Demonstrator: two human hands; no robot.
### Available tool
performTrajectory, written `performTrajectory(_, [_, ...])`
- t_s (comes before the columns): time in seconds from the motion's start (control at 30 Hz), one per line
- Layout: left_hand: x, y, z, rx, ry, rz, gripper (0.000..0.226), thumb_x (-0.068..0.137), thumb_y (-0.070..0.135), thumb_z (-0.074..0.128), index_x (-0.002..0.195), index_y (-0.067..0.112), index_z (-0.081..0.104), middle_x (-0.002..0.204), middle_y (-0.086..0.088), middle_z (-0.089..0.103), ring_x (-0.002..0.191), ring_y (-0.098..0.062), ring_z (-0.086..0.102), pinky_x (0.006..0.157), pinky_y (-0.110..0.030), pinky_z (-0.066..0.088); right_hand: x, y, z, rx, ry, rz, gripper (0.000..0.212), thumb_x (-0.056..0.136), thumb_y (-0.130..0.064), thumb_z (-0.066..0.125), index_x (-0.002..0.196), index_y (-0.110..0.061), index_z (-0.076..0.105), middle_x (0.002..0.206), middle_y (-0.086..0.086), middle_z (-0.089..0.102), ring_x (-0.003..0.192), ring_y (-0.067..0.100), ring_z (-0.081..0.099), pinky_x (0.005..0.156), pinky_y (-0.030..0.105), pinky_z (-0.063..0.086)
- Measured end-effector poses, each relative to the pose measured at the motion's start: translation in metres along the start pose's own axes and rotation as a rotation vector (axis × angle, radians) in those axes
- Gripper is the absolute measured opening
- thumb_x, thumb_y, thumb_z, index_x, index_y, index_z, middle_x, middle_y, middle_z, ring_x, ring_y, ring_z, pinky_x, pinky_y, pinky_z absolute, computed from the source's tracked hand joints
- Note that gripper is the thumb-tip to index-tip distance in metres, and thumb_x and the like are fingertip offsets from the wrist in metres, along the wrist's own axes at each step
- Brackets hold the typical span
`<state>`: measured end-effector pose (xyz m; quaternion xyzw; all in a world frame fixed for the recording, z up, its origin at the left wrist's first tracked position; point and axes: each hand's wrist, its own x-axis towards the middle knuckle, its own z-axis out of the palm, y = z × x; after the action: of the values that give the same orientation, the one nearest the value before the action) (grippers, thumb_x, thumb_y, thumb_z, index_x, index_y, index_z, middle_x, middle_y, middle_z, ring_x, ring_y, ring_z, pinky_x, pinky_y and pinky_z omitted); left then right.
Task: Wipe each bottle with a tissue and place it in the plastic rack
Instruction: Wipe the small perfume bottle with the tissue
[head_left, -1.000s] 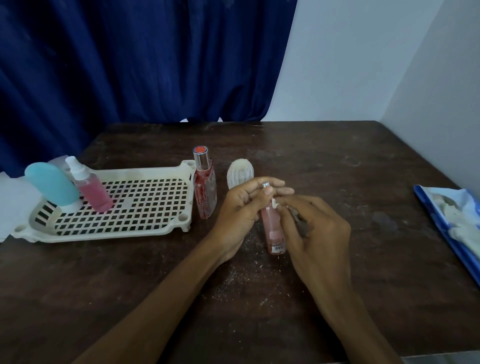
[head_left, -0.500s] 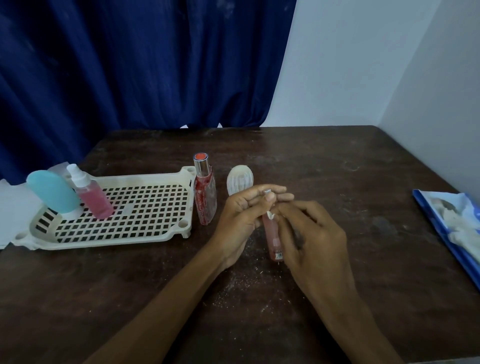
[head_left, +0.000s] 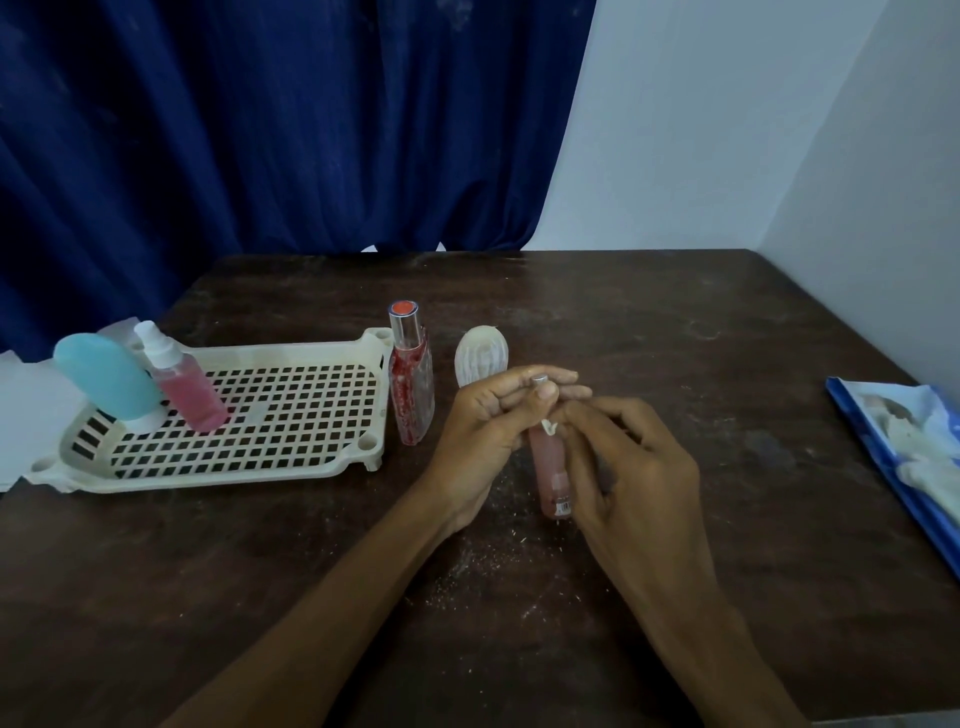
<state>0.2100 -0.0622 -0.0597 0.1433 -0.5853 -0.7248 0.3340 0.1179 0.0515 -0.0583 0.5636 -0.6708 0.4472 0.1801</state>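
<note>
My left hand (head_left: 488, 426) grips the top of a slim pink bottle (head_left: 551, 470) that stands upright on the table. My right hand (head_left: 628, 467) pinches a small scrap of white tissue (head_left: 549, 427) against the bottle's neck. A cream plastic rack (head_left: 291, 470) lies at the left; a teal bottle (head_left: 106, 382) and a pink spray bottle (head_left: 182, 387) lean in its left end. A red glitter bottle (head_left: 411, 374) stands just right of the rack. A white ribbed bottle (head_left: 480, 353) stands behind my left hand.
A blue packet of tissues (head_left: 904, 447) lies at the table's right edge. White paper (head_left: 21, 415) sits under the rack's left end. A blue curtain hangs behind the table, with a white wall at the right. White crumbs dot the dark wooden table (head_left: 675, 322).
Both hands and the pink bottle stay in about the same place; my right fingers have shifted a little along the bottle's neck with the tissue.
</note>
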Motion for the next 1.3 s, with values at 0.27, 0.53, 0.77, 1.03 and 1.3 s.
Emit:
performTrajectory(0.27, [0.001,-0.001,0.002,0.029,0.032,-0.006,0.025,0.100,0.014,0.053,0.119,0.003,0.066,0.113,-0.012,0.075,0.107,-0.022,0.071,0.090,-0.033,0.057,0.001,0.014,0.000,-0.047,0.026,0.061,0.015,0.088,0.001,0.070,0.101,-0.004,0.075,0.096,0.007,0.067,0.081,0.010,0.060,0.081,0.002,0.040])
performTrajectory(0.53, [0.003,-0.005,-0.002,0.057,0.120,-0.017,0.027,0.097,0.019,0.059,0.118,0.004,0.068,0.106,-0.015,0.075,0.108,-0.026,0.071,0.099,-0.044,0.054,-0.025,0.009,0.001,-0.018,-0.016,-0.047,0.022,0.095,-0.017,0.059,0.098,-0.004,0.076,0.092,0.004,0.065,0.078,0.015,0.062,0.067,0.023,0.051])
performTrajectory(0.77, [0.002,-0.007,0.003,0.067,0.130,-0.033,0.029,0.097,0.019,0.060,0.122,0.005,0.064,0.110,-0.015,0.075,0.107,-0.027,0.071,0.100,-0.046,0.054,-0.041,0.014,-0.005,-0.051,-0.071,-0.008,0.020,0.078,0.002,0.077,0.096,-0.005,0.077,0.092,0.003,0.065,0.080,0.010,0.061,0.074,0.014,0.048])
performTrajectory(1.03, [0.003,-0.009,0.002,0.099,0.143,-0.039,0.027,0.097,0.013,0.061,0.123,0.004,0.062,0.110,-0.013,0.075,0.105,-0.025,0.072,0.097,-0.041,0.056,-0.047,0.020,-0.018,-0.002,-0.175,0.062,0.022,0.079,-0.001,0.078,0.098,-0.013,0.078,0.093,-0.002,0.067,0.078,0.007,0.063,0.072,0.012,0.048])
performTrajectory(1.3, [0.004,-0.010,0.001,0.097,0.137,-0.044,0.026,0.098,0.012,0.060,0.120,-0.001,0.060,0.111,-0.013,0.075,0.107,-0.025,0.072,0.095,-0.036,0.057,-0.035,0.018,-0.023,0.104,-0.134,0.198,0.019,0.085,-0.006,0.076,0.098,-0.019,0.078,0.094,-0.009,0.070,0.082,0.000,0.064,0.076,0.009,0.047])
